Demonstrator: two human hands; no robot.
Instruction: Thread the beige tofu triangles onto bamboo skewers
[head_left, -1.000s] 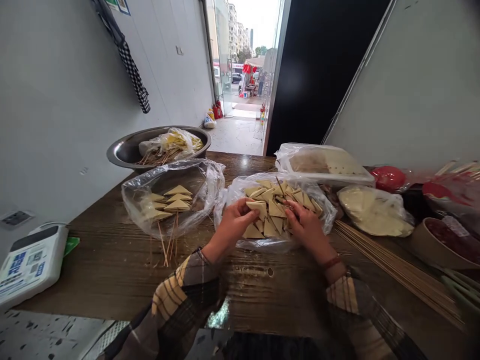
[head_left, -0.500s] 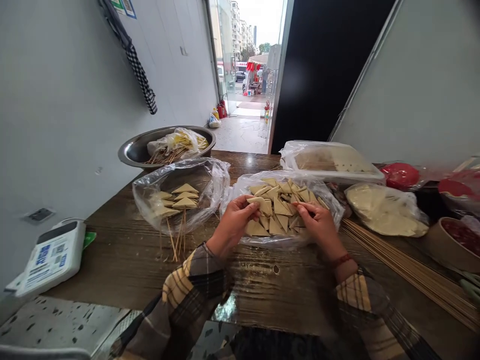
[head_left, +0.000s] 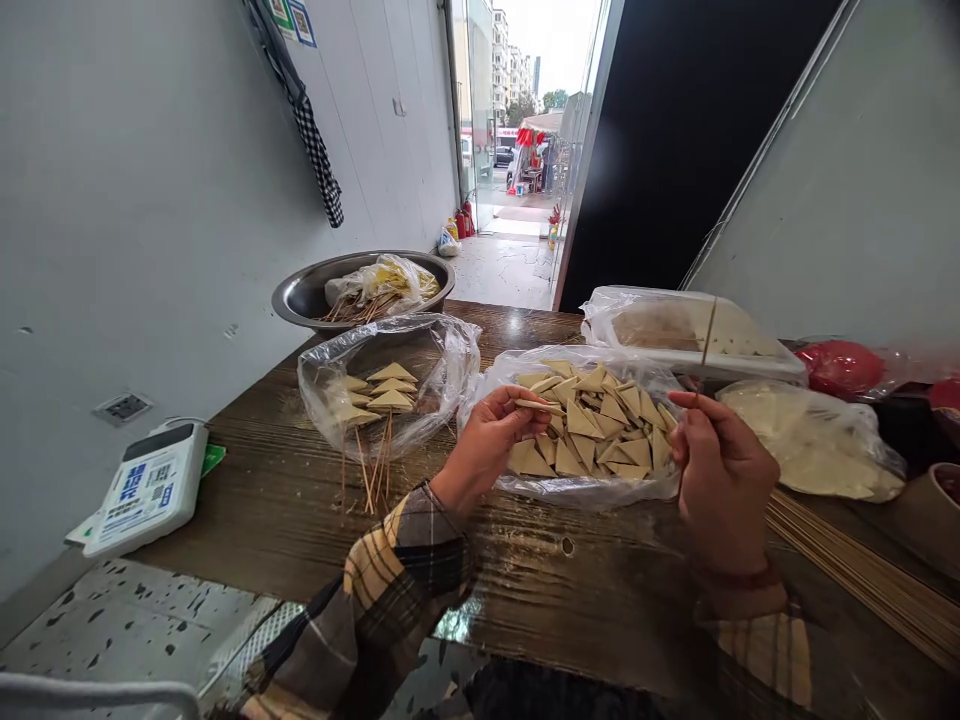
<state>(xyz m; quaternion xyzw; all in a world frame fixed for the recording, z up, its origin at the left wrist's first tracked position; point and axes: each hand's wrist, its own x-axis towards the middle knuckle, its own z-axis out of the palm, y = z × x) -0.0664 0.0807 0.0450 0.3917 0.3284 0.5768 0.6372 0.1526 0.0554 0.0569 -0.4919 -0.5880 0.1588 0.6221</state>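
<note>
My left hand [head_left: 491,440] pinches a tan tofu triangle [head_left: 536,405] edge-on, just above the open plastic bag of loose tofu triangles [head_left: 592,430]. My right hand [head_left: 724,480] is closed round a thin bamboo skewer [head_left: 705,345] that points upward, to the right of that bag. To the left, another plastic-lined tray [head_left: 390,385] holds a few triangles with skewers through them, their sticks hanging over the wooden table [head_left: 300,500].
A steel basin [head_left: 360,285] with a bag of skewered food stands behind the trays. A bundle of bare skewers [head_left: 862,575] lies at the right. A lidded white tub [head_left: 690,325], a bagged white mass [head_left: 817,440] and red containers [head_left: 840,365] sit beyond. A small payment device [head_left: 146,485] rests at the left.
My right hand has lifted out of the bag and moved right, now holding a skewer upright. My left hand has raised one triangle and turned it edge-on. The view has shifted left.
</note>
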